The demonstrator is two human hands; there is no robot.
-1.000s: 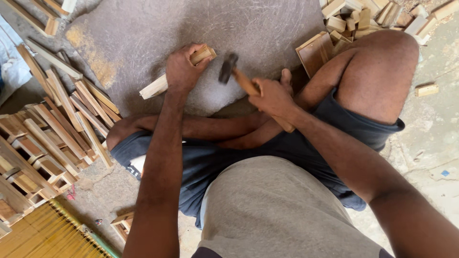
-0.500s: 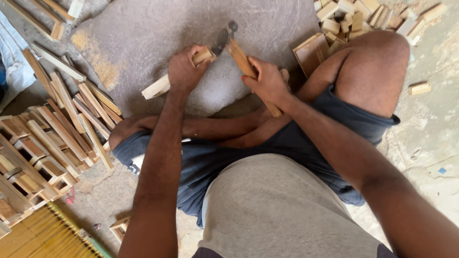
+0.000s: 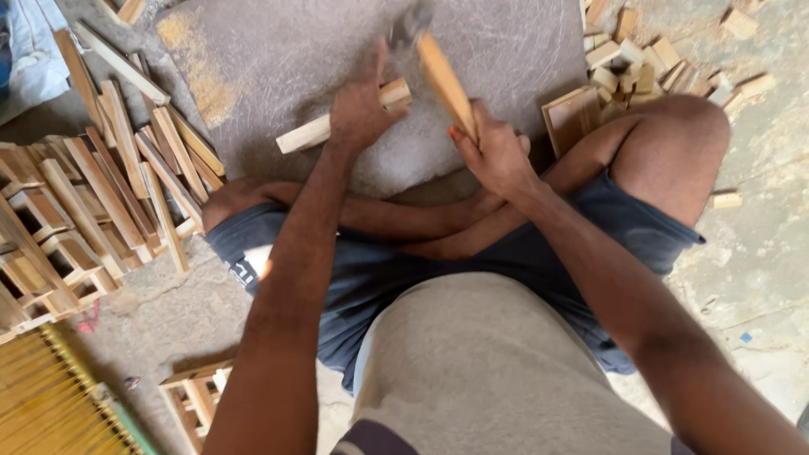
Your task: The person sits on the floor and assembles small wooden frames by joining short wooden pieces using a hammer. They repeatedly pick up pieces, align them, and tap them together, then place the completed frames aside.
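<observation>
I sit cross-legged in front of a grey stone slab (image 3: 278, 59). My left hand (image 3: 361, 109) presses a pale wooden strip (image 3: 305, 135) flat on the slab, fingers over its right end. My right hand (image 3: 497, 153) grips the wooden handle of a hammer (image 3: 442, 72). The hammer is raised, its dark head blurred near the top edge, above the strip's end.
Long wooden slats (image 3: 126, 160) and small wooden frames (image 3: 42, 244) are piled at the left. Short wood blocks (image 3: 640, 67) lie at the upper right beside my knee. A yellow slatted mat (image 3: 50, 404) is at the bottom left, a small frame (image 3: 198, 396) beside it.
The hammer has swung up from the strip, its head moving away from the wood toward the top edge. My left hand has stayed on the strip.
</observation>
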